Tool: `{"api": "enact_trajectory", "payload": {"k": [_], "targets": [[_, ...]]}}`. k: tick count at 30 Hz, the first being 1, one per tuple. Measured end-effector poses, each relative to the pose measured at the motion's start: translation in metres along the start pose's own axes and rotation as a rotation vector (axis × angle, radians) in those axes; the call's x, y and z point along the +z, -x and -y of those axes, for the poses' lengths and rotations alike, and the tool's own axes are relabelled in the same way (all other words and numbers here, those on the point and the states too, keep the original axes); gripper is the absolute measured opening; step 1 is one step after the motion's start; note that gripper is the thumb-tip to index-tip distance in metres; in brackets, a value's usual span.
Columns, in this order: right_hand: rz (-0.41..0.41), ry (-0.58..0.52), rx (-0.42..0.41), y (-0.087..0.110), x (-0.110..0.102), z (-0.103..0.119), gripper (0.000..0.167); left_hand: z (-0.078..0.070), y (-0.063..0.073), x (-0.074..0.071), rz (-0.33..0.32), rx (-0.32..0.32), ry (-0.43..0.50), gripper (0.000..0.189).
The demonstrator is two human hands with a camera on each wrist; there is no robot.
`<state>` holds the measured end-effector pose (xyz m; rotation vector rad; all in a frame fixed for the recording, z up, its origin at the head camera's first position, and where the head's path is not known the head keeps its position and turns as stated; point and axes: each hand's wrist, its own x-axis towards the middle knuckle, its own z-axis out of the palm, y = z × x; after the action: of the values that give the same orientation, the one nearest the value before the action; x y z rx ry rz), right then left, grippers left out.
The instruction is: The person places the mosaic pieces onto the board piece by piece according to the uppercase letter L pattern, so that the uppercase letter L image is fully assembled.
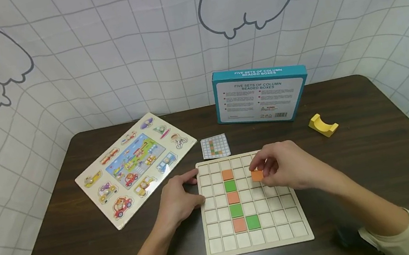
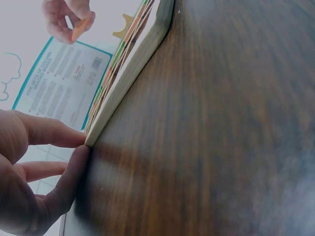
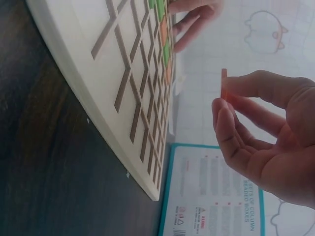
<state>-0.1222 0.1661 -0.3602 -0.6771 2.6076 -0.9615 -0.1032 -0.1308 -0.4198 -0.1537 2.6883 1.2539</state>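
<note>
A wooden grid board [image 1: 217, 245] lies on the table. Several orange and green square tiles fill one column, and a green tile [image 1: 253, 222] sits to the right of the column's lowest orange tile [image 1: 240, 225]. My right hand [image 1: 289, 165] pinches an orange square tile [image 1: 257, 175] between thumb and fingertips, held above the board's upper right part; the right wrist view shows this tile [image 3: 224, 83] edge-on. With extended fingers, my left hand [image 1: 177, 200] touches the board's left edge. In the left wrist view its fingertips [image 2: 74, 140] rest against that edge [image 2: 118, 98].
A small pattern card [image 1: 220, 147] lies just beyond the board. Behind it stands a teal and white box [image 1: 260, 99]. To the left is a vehicle picture puzzle [image 1: 105, 208], and a yellow curved block [image 1: 322, 125] is at the right. A tiled-print curtain [image 1: 120, 69] hangs behind the table [image 1: 68, 249].
</note>
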Motion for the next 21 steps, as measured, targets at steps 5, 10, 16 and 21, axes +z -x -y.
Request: {"api": "enact_trajectory", "payload": {"k": [5, 10, 16, 21], "targets": [[0.009, -0.001, -0.009, 0.003, 0.0, 0.001, 0.029, 0.0, 0.0, 0.0, 0.004, -0.002, 0.01, 0.08], [0.014, -0.012, -0.03, 0.006, 0.001, 0.003, 0.029, 0.0, -0.001, 0.0, 0.005, -0.002, 0.012, 0.08], [0.025, -0.022, -0.045, 0.009, 0.002, 0.004, 0.028, 0.0, -0.001, 0.0, 0.009, -0.001, 0.012, 0.08], [0.039, -0.03, -0.057, 0.011, 0.004, 0.003, 0.028, 0.001, -0.002, 0.0, 0.008, 0.004, 0.01, 0.08]]}}
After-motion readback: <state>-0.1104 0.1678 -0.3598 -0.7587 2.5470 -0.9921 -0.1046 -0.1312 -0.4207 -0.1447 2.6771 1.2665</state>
